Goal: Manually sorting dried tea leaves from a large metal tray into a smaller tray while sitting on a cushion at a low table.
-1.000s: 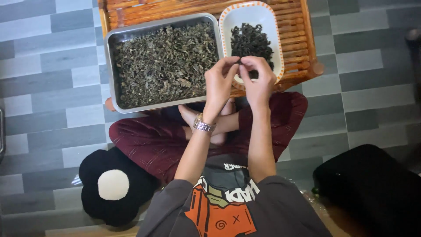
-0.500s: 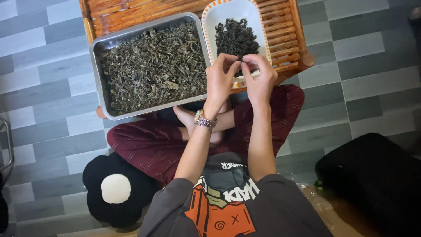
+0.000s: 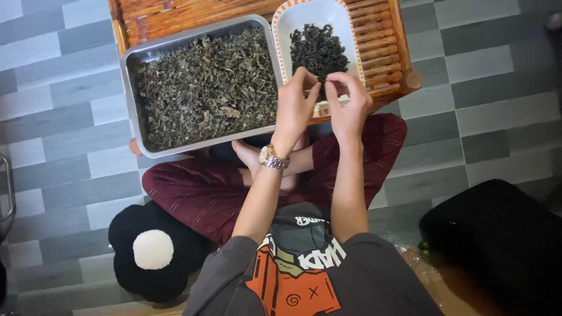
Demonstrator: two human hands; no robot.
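Grey rectangular floor tiles [image 3: 58, 105] run under everything we see, and at the lower left a black round cushion with a white pompom [image 3: 153, 251] sits against our crossed legs in dark red trousers [image 3: 193, 193]. Further right, a rectangular stainless steel tray [image 3: 130, 99] is heaped with dried, crumpled grey-green leaves [image 3: 205, 88]; it rests partly on a slatted wooden tray-table [image 3: 175, 14] and partly over our knee. Our left hand [image 3: 295, 108], with a metal wristwatch [image 3: 273, 158] at the wrist, is raised just beside the steel tray's right edge, its fingertips pinched together. Whether a leaf sits in that pinch we cannot tell. Just beside it, almost touching, our right hand [image 3: 348, 102] is pinched in the same way, and again what it grips is too small to make out. Both hands hover over the near end of a white oval dish with an orange patterned rim [image 3: 345, 23], which holds a smaller pile of darker, sorted leaves [image 3: 319, 50] on the wooden slats. At the far right, a black bag [image 3: 497, 240] lies on the floor.
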